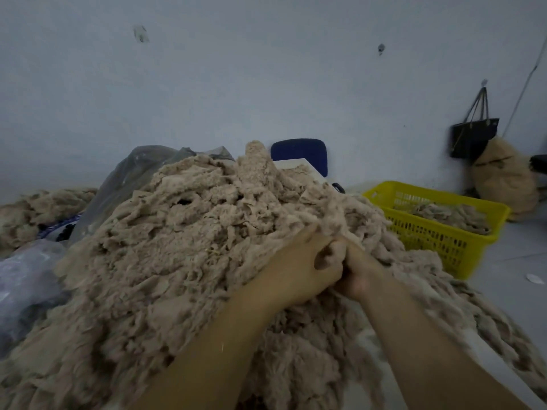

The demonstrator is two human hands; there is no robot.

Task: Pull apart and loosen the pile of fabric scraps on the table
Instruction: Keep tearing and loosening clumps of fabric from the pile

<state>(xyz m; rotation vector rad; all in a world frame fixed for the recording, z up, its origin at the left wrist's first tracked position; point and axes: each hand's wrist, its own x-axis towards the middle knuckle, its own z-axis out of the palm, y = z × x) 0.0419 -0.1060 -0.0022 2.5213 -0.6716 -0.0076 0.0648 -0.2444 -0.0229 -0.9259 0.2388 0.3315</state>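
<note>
Loose scraps, far left: a low beige heap (35, 214) against the wall.
Plastic bags: clear, crumpled; one at the left edge (26, 279), one behind the pile (139, 173).
Pile of fabric scraps (183, 247): a tall beige, fuzzy mound that fills the middle and covers the desk (482, 349), of which only a pale strip shows lower right.
Left hand (296, 270): on the pile's right slope, fingers curled round a tuft of scraps.
Right hand (359, 270): touching the left hand, gripping the same clump, fingertips buried in the scraps.
Chair back (299, 155): blue, behind the pile.
Basket (438, 232): yellow plastic, on the floor to the right, with scraps inside.
Handbag (473, 137): black, hanging on the wall.
Sack (503, 179): beige, stuffed, below the handbag.
</note>
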